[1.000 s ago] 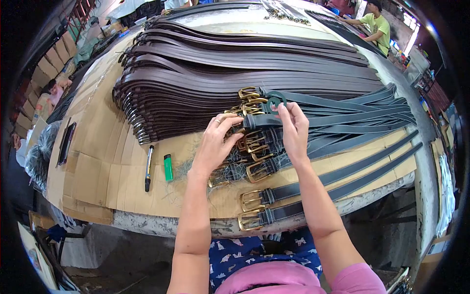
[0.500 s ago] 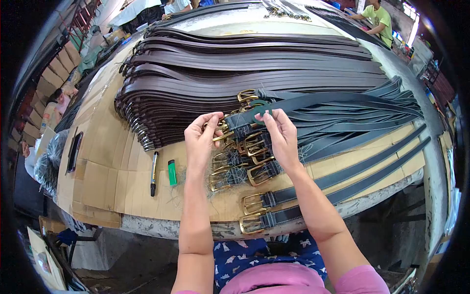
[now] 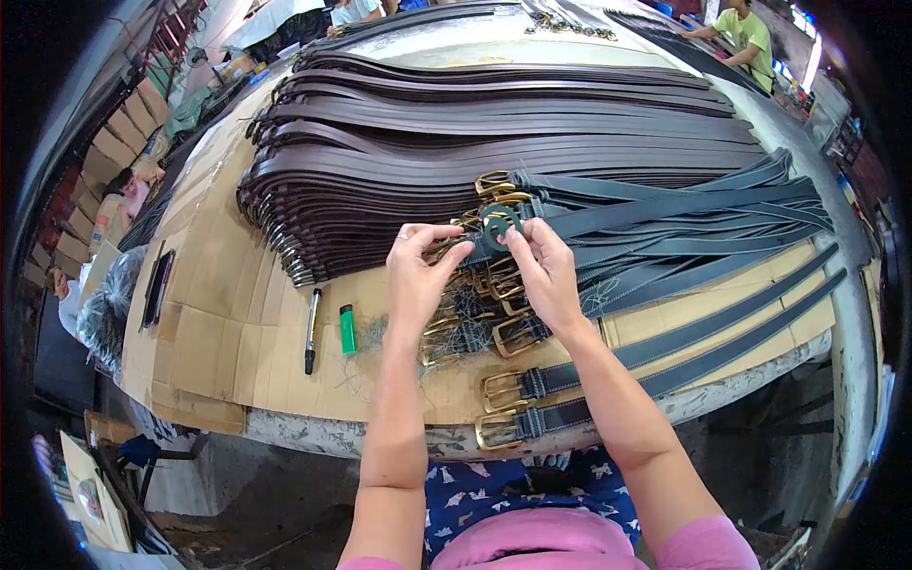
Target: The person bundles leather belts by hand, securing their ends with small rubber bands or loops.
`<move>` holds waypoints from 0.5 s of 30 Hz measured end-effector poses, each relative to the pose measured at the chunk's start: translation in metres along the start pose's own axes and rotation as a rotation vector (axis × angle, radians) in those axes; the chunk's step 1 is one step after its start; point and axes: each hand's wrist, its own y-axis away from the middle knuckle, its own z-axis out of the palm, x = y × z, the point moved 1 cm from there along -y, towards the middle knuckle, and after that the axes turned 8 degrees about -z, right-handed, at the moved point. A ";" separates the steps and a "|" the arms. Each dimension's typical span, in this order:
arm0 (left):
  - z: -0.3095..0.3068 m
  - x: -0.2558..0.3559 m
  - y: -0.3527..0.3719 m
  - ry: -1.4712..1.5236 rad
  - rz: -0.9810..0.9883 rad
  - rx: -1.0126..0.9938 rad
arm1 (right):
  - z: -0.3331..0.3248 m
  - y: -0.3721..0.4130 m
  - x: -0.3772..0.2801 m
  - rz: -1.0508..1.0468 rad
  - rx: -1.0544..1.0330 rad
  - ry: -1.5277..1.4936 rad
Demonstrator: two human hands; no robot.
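Note:
My left hand is closed at the buckle end of a dark leather belt, its thumb and index finger at the belt's keeper. Part of that grip is hidden behind the fingers. In my right hand is a pair of small dark green ring-handled snips, held beside the belt by thumb and fingers. The blades cannot be made out. Below both hands lie more belts with brass buckles, and loose thread ends are scattered around them. Two belts with pale stitching lie apart, nearest me.
A big stack of dark brown belts covers the table's middle. On the cardboard lie a black marker and a green lighter. A person in a yellow-green shirt works at the far right; others are at the left and back.
My left hand has moved a little right, toward the green snips, with its index finger straighter. The belt end has come lower. The whole view has shifted slightly.

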 end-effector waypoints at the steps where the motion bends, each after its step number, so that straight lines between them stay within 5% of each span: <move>1: 0.004 -0.003 -0.001 -0.021 0.027 0.012 | 0.000 0.001 0.000 0.007 -0.015 0.042; 15: -0.001 -0.016 0.000 0.231 -0.157 0.008 | 0.008 0.000 -0.008 -0.173 -0.146 0.265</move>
